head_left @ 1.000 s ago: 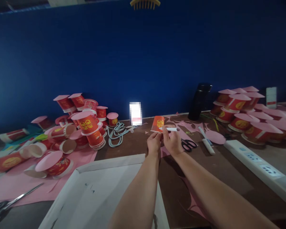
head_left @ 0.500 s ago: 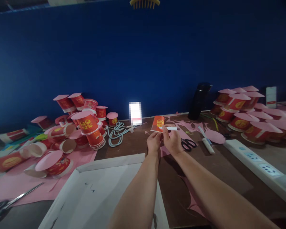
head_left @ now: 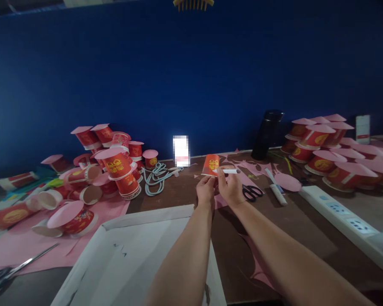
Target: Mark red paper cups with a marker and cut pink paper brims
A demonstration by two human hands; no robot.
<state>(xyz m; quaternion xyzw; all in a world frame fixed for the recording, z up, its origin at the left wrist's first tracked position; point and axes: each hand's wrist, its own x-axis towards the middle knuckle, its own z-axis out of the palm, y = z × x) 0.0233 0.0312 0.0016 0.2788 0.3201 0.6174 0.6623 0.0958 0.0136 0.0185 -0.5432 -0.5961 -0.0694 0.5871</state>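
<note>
My left hand [head_left: 206, 190] pinches the lower edge of a red paper cup [head_left: 210, 164] with gold print, held upside down above the brown table [head_left: 306, 225]. My right hand [head_left: 231, 188] is closed round a thin white stick, a pen or glue stick [head_left: 227, 171], whose tip rests against the cup's side. Both hands are close together at the table's middle, in front of the blue wall.
Piles of red cups with pink paper lids lie at the left [head_left: 115, 163] and right [head_left: 319, 140]. Black scissors [head_left: 252, 193], a white marker [head_left: 276, 189], a pink disc [head_left: 289, 182], a power strip [head_left: 344, 219], a white tray [head_left: 130, 259], a black bottle [head_left: 267, 134] and a coiled cable [head_left: 156, 176] surround the hands.
</note>
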